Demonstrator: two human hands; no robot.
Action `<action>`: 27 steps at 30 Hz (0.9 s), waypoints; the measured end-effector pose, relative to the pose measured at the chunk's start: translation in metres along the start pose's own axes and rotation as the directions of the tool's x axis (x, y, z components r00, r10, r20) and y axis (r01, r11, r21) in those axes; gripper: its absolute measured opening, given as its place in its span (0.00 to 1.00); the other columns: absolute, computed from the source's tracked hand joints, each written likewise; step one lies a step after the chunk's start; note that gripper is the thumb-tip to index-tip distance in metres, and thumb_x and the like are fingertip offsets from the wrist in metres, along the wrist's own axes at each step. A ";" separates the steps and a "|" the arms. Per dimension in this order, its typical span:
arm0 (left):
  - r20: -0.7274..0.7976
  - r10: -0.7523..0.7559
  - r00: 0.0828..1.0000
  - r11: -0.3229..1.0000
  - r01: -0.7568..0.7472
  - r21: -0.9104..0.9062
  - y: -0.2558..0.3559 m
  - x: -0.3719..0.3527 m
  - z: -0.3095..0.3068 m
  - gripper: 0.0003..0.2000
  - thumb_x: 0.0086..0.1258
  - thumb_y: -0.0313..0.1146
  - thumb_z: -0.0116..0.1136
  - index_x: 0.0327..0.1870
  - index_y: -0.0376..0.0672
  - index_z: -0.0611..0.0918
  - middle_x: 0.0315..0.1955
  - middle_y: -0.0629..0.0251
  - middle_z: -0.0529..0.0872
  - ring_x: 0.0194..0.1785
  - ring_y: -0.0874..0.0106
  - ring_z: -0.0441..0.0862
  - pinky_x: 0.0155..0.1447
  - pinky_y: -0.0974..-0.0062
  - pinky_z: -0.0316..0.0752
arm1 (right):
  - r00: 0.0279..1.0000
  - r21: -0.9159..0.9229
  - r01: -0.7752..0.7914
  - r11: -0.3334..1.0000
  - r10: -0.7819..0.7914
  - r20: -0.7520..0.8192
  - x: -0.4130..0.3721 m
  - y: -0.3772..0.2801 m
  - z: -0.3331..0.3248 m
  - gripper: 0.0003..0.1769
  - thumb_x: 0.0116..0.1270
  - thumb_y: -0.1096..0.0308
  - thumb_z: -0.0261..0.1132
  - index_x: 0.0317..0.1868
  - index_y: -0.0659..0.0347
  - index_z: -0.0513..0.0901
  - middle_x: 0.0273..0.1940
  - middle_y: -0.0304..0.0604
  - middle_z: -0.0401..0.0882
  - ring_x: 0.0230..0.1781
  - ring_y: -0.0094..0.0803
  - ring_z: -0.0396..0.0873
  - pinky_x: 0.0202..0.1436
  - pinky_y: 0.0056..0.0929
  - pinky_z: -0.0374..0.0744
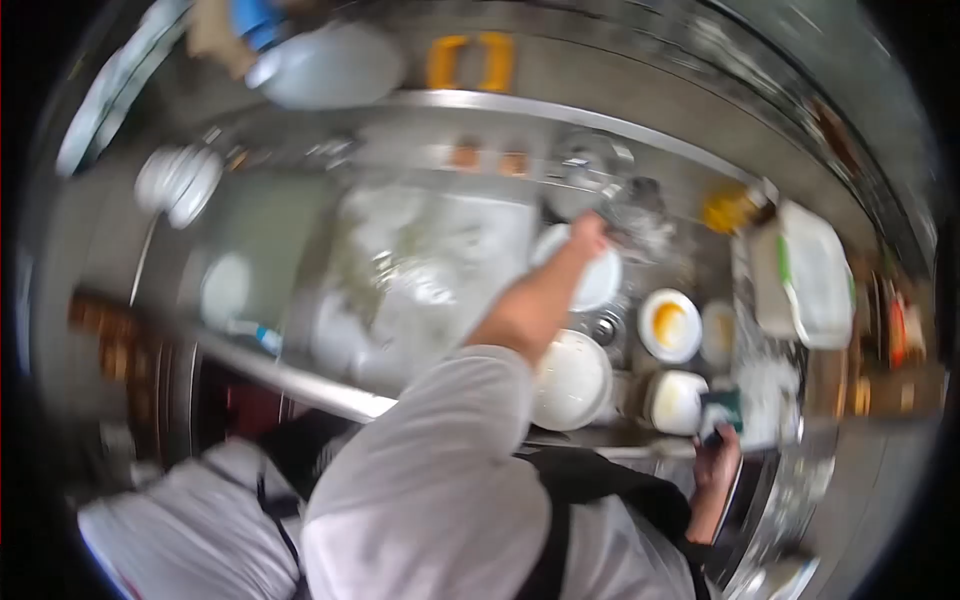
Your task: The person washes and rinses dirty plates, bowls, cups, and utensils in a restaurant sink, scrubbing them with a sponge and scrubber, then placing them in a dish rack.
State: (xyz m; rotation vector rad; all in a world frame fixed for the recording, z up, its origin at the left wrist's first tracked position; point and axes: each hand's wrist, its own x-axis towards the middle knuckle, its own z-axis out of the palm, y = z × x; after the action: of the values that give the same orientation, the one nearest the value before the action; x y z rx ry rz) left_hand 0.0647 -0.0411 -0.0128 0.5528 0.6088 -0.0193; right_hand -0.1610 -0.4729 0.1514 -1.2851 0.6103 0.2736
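Observation:
My left arm reaches across the sink. My left hand [591, 236] is over the far edge of a white plate [600, 282], beside blurred clear glassware [640, 215]; motion smears its fingers. Lower right, my right hand [718, 456] is closed on a dark green sponge [722, 408], next to a white square bowl [678, 402]. A large white bowl [572, 380] sits near the front edge. Farther right is a white plate with an orange-brown stain [669, 326].
Foamy water fills the sink basin [420, 280] at the middle left. Stacked white bowls [180, 183] stand far left. A white tub [815, 275] and a yellow object [727, 210] are at the right. Another person's white sleeve [200, 520] shows lower left.

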 end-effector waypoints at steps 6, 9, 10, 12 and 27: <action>0.240 -0.283 0.929 0.599 0.367 -0.712 -0.061 -0.027 -0.011 0.07 0.72 0.29 0.46 0.31 0.47 0.75 0.20 0.72 0.72 0.16 0.81 0.65 0.17 0.87 0.63 | 0.991 -0.102 -0.071 0.992 0.082 0.108 0.030 -0.007 -0.014 0.26 0.58 0.60 0.70 0.57 0.52 0.76 0.50 0.35 0.79 0.47 0.29 0.76 0.42 0.28 0.71; 0.285 -0.330 0.900 0.556 0.429 -0.712 -0.071 -0.058 -0.004 0.09 0.71 0.31 0.50 0.26 0.48 0.73 0.16 0.73 0.69 0.16 0.81 0.66 0.19 0.88 0.67 | 0.989 -0.008 -0.034 0.999 0.035 0.140 0.030 -0.011 0.020 0.15 0.59 0.60 0.70 0.46 0.54 0.79 0.38 0.37 0.81 0.36 0.32 0.78 0.35 0.31 0.76; 0.345 -0.308 0.887 0.614 0.462 -0.640 -0.080 -0.064 -0.004 0.11 0.72 0.33 0.49 0.26 0.48 0.72 0.15 0.73 0.67 0.16 0.80 0.65 0.19 0.87 0.69 | 0.984 0.019 -0.023 1.000 0.020 0.177 0.030 -0.013 0.025 0.16 0.60 0.61 0.70 0.46 0.54 0.79 0.37 0.38 0.82 0.35 0.32 0.78 0.35 0.30 0.77; 0.400 -0.397 0.826 0.714 0.552 -0.431 -0.070 -0.104 0.005 0.14 0.75 0.37 0.47 0.24 0.47 0.71 0.14 0.72 0.64 0.16 0.80 0.63 0.21 0.83 0.70 | 0.975 0.023 -0.025 0.999 0.020 0.221 0.033 -0.019 0.027 0.16 0.60 0.62 0.70 0.47 0.54 0.80 0.36 0.39 0.82 0.35 0.32 0.79 0.35 0.30 0.77; 0.019 -0.147 0.989 0.571 0.101 -0.815 0.016 -0.190 -0.338 0.11 0.73 0.37 0.43 0.28 0.48 0.70 0.14 0.76 0.62 0.14 0.82 0.59 0.15 0.84 0.54 | 0.879 0.084 -0.100 0.991 0.049 0.474 0.045 -0.008 0.053 0.16 0.68 0.64 0.65 0.54 0.61 0.79 0.42 0.46 0.84 0.43 0.37 0.83 0.39 0.34 0.85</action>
State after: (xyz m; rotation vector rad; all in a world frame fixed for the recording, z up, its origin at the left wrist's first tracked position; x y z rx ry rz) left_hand -0.2710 0.1133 -0.1307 -0.4147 0.6320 0.1433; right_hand -0.1059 -0.4313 0.1407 -1.0401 0.2505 0.5919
